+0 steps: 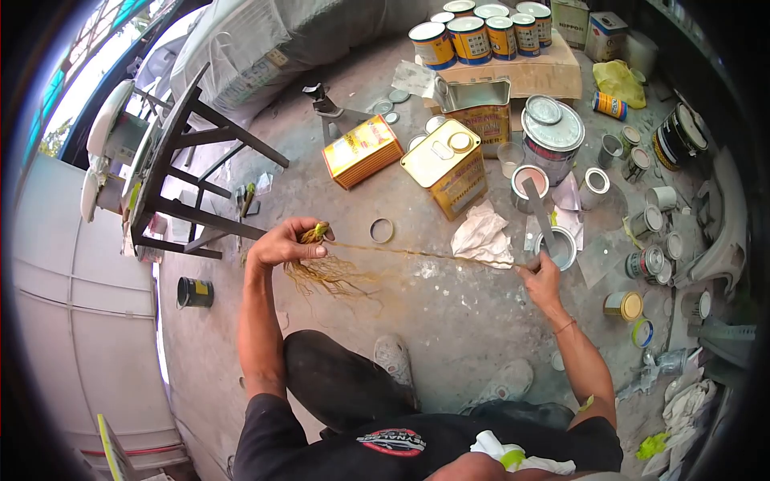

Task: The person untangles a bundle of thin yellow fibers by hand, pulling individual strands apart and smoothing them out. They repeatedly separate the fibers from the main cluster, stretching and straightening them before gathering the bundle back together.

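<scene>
My left hand (pixel 293 242) is closed around a bundle of yellowish-brown strands (pixel 333 276), whose loose ends hang below it. A single long strand (pixel 409 252) stretches almost straight from the bundle to the right. Its far end is pinched in my right hand (pixel 539 276), near a crumpled white cloth (pixel 481 234) on the floor. Between the hands, just above the strand, a small ring-like lid (pixel 382 231) lies on the floor.
Ahead stand a gold thinner can (pixel 451 180), a yellow-red can (pixel 362 152) lying down and a large paint can (pixel 552 136). Open tins, one with a flat stick (pixel 539 210), crowd the right. A dark metal stand (pixel 192 160) is at left, above a black tin (pixel 195 293).
</scene>
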`<action>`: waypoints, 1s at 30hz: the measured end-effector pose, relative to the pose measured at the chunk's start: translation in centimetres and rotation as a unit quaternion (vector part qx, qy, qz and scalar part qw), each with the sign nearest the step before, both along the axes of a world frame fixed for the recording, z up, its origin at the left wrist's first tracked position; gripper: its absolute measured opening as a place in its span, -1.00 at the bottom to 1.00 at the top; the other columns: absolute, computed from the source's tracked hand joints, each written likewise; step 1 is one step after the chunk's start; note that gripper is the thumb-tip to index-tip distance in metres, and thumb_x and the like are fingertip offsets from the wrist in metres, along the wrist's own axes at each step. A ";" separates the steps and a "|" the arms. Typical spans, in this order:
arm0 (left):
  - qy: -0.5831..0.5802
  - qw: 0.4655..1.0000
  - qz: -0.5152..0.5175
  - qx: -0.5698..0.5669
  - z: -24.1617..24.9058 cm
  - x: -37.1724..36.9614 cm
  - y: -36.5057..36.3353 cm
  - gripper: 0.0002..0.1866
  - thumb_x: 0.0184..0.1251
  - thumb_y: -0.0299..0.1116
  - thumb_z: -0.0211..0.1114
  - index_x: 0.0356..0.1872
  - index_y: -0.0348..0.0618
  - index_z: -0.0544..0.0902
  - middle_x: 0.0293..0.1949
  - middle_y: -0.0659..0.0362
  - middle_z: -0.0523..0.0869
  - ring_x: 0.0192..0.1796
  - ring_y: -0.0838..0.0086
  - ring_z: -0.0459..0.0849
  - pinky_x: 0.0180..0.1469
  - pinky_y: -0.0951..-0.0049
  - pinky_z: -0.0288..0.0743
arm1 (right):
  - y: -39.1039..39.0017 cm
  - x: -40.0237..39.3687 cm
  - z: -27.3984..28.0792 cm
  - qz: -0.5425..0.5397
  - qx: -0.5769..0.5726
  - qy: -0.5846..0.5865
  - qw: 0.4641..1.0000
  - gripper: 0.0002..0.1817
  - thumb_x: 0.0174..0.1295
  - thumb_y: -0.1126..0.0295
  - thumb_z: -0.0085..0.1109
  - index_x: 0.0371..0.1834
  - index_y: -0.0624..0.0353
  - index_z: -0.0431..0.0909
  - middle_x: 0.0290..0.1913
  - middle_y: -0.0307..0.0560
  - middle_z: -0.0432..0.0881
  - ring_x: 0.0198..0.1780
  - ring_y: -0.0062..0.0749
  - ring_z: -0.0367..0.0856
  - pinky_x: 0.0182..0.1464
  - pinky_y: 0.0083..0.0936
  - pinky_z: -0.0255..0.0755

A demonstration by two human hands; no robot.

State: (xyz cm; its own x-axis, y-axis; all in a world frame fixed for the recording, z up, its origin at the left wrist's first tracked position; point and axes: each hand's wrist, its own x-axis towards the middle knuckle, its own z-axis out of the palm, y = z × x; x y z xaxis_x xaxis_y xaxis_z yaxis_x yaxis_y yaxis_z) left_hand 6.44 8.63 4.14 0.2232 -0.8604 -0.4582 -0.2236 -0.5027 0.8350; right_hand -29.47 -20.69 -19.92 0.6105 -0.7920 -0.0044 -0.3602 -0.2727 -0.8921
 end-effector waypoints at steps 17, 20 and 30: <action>0.054 0.990 0.021 -0.125 -0.8 -12.2 -9.0 -0.71 0.43 -0.21 0.26 -0.07 -0.26 0.61 -0.33 0.36 0.61 -0.30 0.70 0.48 -0.23 0.60 0.42 | 5.8 7.0 17.5 0.335 0.031 -0.165 0.927 -0.65 0.22 0.24 0.29 -0.06 0.27 0.60 -0.28 0.09 0.70 -0.24 -0.16 0.69 -0.19 -0.34 0.51; 0.053 0.988 0.025 -0.143 -1.0 -12.6 -9.6 -0.71 0.48 -0.22 0.19 -0.02 -0.27 0.59 -0.30 0.32 0.63 -0.26 0.69 0.52 -0.19 0.60 0.46 | 6.7 6.8 17.5 0.344 0.036 -0.136 0.928 -0.69 0.24 0.25 0.26 -0.13 0.29 0.63 -0.32 0.08 0.69 -0.30 -0.32 0.68 -0.22 -0.40 0.50; 0.027 0.991 0.001 -0.130 -3.7 -12.7 -10.3 -0.75 0.54 -0.19 0.10 -0.22 -0.18 0.50 -0.37 0.29 0.59 -0.32 0.65 0.50 -0.25 0.56 0.44 | 4.2 5.5 15.2 0.353 0.456 -0.206 0.791 -0.69 0.40 0.26 0.08 -0.09 0.33 0.61 -0.31 -0.09 0.70 -0.19 -0.49 0.67 -0.09 -0.51 0.53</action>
State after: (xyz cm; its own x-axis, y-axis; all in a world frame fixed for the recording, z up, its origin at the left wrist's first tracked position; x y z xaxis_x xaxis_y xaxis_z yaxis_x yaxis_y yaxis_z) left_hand -6.23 -1.63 0.39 0.2066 -0.9505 -0.2322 -0.1739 -0.2692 0.9473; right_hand -23.95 -16.45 -4.72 0.9974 -0.0365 -0.0622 -0.0321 0.5477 -0.8361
